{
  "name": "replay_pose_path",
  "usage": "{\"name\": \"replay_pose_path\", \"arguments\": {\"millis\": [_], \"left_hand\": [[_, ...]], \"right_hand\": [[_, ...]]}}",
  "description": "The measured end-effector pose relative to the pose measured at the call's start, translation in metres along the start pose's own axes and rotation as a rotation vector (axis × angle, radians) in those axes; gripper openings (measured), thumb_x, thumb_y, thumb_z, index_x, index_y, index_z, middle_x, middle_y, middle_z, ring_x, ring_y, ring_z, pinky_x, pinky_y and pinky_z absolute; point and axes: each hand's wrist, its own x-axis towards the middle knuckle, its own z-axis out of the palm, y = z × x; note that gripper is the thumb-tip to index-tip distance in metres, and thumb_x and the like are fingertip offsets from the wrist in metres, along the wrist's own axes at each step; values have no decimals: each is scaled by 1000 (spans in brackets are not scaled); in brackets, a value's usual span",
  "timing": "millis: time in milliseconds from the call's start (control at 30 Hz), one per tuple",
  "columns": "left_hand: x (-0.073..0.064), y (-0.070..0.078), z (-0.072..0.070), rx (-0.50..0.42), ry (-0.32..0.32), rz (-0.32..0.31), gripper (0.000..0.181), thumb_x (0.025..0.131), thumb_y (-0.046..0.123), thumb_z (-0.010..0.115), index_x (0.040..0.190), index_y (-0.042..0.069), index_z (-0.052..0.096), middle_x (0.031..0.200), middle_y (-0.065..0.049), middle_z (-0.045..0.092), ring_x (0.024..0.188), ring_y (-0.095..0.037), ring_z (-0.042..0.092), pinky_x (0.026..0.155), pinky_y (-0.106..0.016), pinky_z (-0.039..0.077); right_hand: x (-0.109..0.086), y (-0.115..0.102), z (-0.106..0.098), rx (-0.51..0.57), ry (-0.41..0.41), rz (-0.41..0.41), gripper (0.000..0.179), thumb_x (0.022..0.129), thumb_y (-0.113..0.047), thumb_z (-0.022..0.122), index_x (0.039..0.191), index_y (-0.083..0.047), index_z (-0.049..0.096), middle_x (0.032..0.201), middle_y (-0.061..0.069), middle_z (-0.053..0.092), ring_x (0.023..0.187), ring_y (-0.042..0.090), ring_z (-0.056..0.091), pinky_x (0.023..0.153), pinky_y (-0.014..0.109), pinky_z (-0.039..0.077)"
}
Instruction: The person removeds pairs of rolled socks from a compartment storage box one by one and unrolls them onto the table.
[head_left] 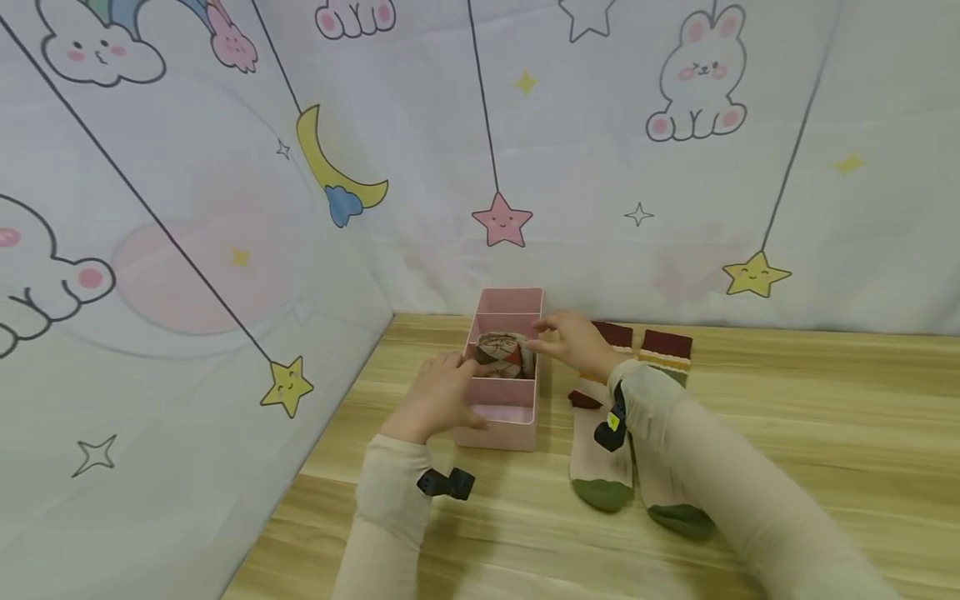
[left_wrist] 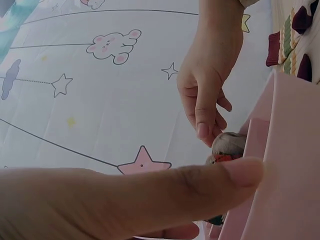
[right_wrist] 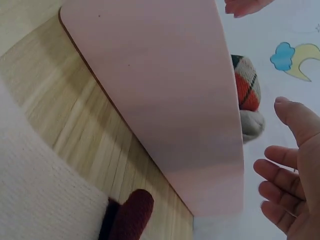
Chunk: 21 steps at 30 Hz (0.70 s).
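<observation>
A pink divided box (head_left: 497,435) stands on the table, its long side running away from me. A rolled pair of argyle socks (head_left: 500,354) in grey, red and dark green sits in a middle compartment and bulges above the rim. My left hand (head_left: 431,398) is over the box's near left side, thumb stretched across the front compartment; its other fingertips are by the roll, partly hidden. At the right rim, my right hand (head_left: 577,342) hovers with loosely bent fingers beside the roll. In the right wrist view, a gap shows between the right fingers (right_wrist: 282,175) and the roll (right_wrist: 248,92).
To the right of the box, a pair of long beige socks (head_left: 603,450) with green toes and maroon cuffs lies flat, partly under my right forearm. Behind the wooden table (head_left: 825,433) hangs a white printed cloth (head_left: 585,250), which also runs along the left side.
</observation>
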Motion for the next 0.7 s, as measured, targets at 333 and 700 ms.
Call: {"name": "replay_pose_path", "arguments": {"millis": [333,700], "left_hand": [[7,-15,11,-20,-36,-36,68,58,45,80,115,16,56,113,-7,56,111,-27,47,96,-46,34],[8,-17,13,-27,-26,-17,70,59,45,79,118,14,58,109,-7,54,106,-24,45,91,-43,35]], "right_hand": [[16,-15,17,-163,-15,-33,49,74,-47,67,108,-12,64,104,2,67,97,22,54,88,38,40],[19,-20,25,-245,-40,6,50,74,-48,67,107,-11,60,110,6,61,107,26,49,95,42,38]]}}
